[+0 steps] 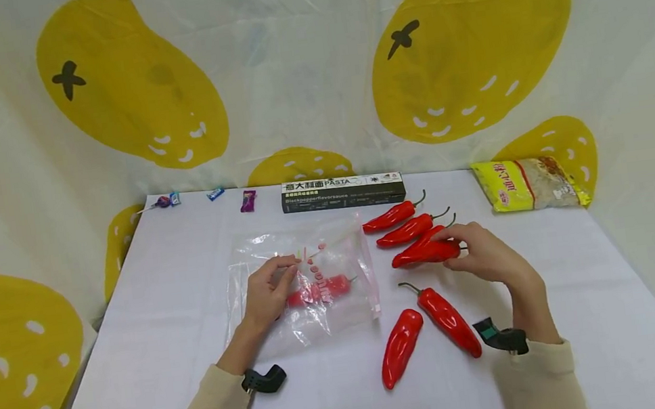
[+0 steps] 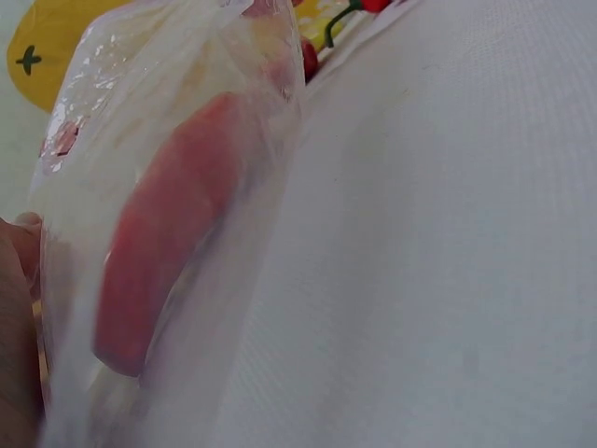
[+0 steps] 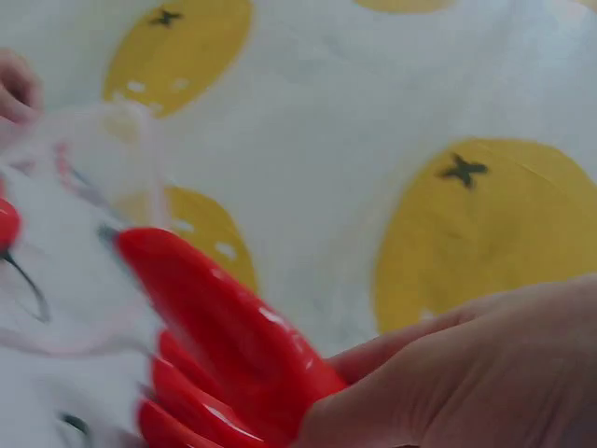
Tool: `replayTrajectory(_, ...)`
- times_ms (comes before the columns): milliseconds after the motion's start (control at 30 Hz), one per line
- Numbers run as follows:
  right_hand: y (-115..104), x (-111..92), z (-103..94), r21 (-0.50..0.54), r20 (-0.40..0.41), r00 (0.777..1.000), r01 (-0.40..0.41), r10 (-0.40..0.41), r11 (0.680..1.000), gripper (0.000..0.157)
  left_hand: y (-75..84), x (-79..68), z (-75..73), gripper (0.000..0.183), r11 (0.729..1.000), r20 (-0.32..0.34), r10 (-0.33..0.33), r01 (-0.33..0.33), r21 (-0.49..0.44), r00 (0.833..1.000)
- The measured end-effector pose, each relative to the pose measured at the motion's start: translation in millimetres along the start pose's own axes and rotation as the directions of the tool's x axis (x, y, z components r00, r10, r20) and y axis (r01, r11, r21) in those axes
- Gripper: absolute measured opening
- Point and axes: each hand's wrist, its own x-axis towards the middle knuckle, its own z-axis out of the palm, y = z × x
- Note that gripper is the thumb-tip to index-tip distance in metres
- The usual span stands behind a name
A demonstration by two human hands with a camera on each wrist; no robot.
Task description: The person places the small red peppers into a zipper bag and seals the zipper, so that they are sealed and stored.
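Observation:
My left hand (image 1: 267, 290) pinches the upper film of a clear zip bag (image 1: 247, 248), which stands partly raised off the table. Inside the bag lies a red chili pepper (image 1: 333, 288), also seen through the film in the left wrist view (image 2: 173, 233). Its mouth, with a pinkish edge, faces right. My right hand (image 1: 483, 253) holds another red chili pepper (image 3: 233, 336) between thumb and fingers, right of the bag mouth. Several more chili peppers (image 1: 406, 230) lie behind and below it. Two others, a stemmed pepper (image 1: 449, 323) and a stemless-looking one (image 1: 402, 349), lie nearer me.
A black and white pasta box (image 1: 342, 193) stands at the table's back edge. At the back right lies a yellow pasta packet (image 1: 530, 184). A purple candy (image 1: 248, 201), a blue candy (image 1: 216, 193) and a lollipop (image 1: 163, 201) lie back left. A patterned curtain (image 1: 298, 65) borders the table.

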Motion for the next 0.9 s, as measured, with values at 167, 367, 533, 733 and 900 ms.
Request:
replayTrajectory(167,-42,19,36.6,-0.097,-0.065,0.995,0.063,-0.07,0.993,0.05,1.6,-0.2,-1.7,0.012,0.999,0.024,-0.039,0.039,0.005,0.999)
replayTrajectory(367,-80,35,90.1,-0.164,-0.158,0.953,0.233,-0.258,0.959,0.048,3.8,0.9,-1.7,0.013,1.0,0.016,-0.012,0.013,-0.019,1.0)
replayTrajectory(533,-87,37,107.0,0.032,-0.12,0.96,0.259,-0.253,0.965,0.045,2.6,0.3,-0.8,0.013,1.0,0.013,0.0,0.0,-0.02,1.0)
replayTrajectory(733,-69,38,82.0,0.019,-0.189,0.956,0.231,-0.223,0.973,0.037,1.7,-0.1,-0.1,0.013,1.0,0.014,-0.008,0.008,-0.015,1.0)
replayTrajectory(900,-35,34,49.4,0.02,-0.248,0.964,0.101,-0.093,0.995,0.034,1.4,-0.6,-0.5,0.013,1.0,0.015,-0.009,0.009,-0.002,1.0)
